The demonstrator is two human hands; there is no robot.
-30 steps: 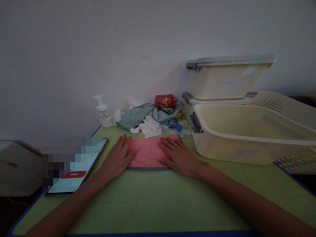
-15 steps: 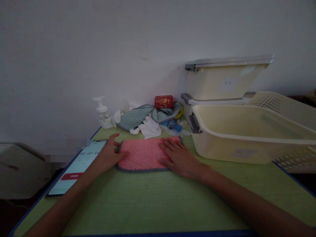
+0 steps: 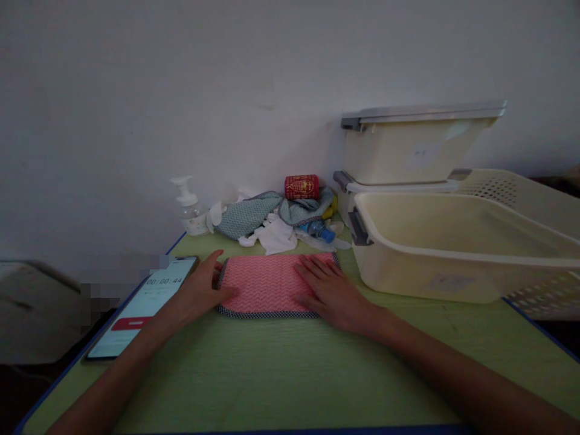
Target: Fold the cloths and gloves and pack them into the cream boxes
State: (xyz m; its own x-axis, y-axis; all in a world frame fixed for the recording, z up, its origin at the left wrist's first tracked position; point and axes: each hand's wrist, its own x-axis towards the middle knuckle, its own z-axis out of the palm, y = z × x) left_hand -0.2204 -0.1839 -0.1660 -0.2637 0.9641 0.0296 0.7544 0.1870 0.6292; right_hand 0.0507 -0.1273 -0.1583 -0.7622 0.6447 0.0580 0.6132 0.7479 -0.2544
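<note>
A pink cleaning cloth [image 3: 263, 284] with a dark checked border lies flat on the green table, its long side facing me. My right hand [image 3: 333, 296] rests palm down on the cloth's right end, fingers stretched out and a little apart. At the left edge is my left hand [image 3: 206, 289], open, with its thumb lying over the cloth and the index finger raised away from it. The other fingers of that hand are partly hidden behind the edge.
Left of the cloth lies a phone [image 3: 136, 314] showing a timer. Behind stand a pump bottle [image 3: 193, 211], grey-blue cloths [image 3: 249, 214], a white cloth [image 3: 274, 235], a red can [image 3: 301, 187] and a blue-capped bottle [image 3: 319, 231]. Cream bins [image 3: 408, 275] and a perforated basket [image 3: 534, 193] occupy the right.
The pink cloth has shifted slightly to the right, both hands moving along with it. The left index finger is a little lower than before.
</note>
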